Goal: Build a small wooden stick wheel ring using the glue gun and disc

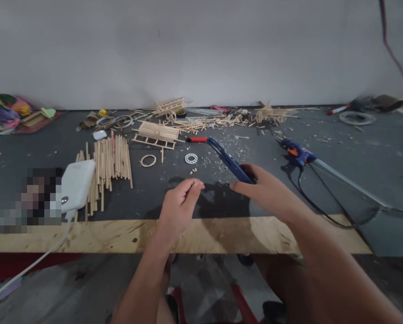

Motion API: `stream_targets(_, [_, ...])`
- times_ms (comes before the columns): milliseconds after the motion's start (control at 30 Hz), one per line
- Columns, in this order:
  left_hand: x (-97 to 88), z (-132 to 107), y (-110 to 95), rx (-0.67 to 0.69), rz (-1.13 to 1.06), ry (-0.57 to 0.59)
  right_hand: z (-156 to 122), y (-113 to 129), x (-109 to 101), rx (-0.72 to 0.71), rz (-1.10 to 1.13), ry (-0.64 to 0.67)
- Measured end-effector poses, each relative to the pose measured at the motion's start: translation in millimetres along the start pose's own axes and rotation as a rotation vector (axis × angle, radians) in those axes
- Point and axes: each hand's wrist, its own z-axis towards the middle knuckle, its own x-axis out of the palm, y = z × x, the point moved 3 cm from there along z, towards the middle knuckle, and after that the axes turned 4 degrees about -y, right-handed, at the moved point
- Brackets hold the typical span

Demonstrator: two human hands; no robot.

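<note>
Over the front of the dark tabletop, my left hand [183, 200] is closed, thumb pressed against curled fingers. Whatever it may pinch is too small or hidden to make out. To its right, my right hand [267, 189] grips the near end of a long dark-blue hand tool [230, 163]. This tool slants away to the upper left; its exact kind is unclear. A red marker-like stick [197, 139] lies by its far end. Between the hands and the back clutter are a white ring with holes [191, 158], a wooden ring [148, 160] and tiny wood bits [193, 171].
A glue gun [297, 153] with a trailing cable lies right. On the left are a bundle of wooden sticks [115, 157] and a white power bank [78, 184] with a cable. Small stick-built models [157, 131] and scraps line the back. A pale wooden strip [113, 236] forms the front edge.
</note>
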Motion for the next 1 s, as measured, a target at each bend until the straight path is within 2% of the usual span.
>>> stream_targets(100, [3.1,-1,-2,-0.012,-0.01,0.005,-5,7,3,0.031,0.056,0.033])
stream_targets(300, [12.2,-2,-2,-0.052,-0.09,0.02,-13,22,10,-0.018,0.142,0.133])
stream_targets(467, [14.8,-1,4,-0.102,-0.227,0.039,-18,18,9,-0.002,0.136,0.129])
stream_targets(633, [14.5,0,7,-0.15,-0.344,0.028,-23,9,12,-0.019,0.002,0.1])
stream_targets(833, [13.1,-2,4,-0.098,-0.231,0.037,-30,7,17,-0.092,-0.156,0.111])
stream_targets(1000, [11.3,-4,2,-0.095,-0.083,0.078,-37,4,14,-0.133,-0.194,0.1])
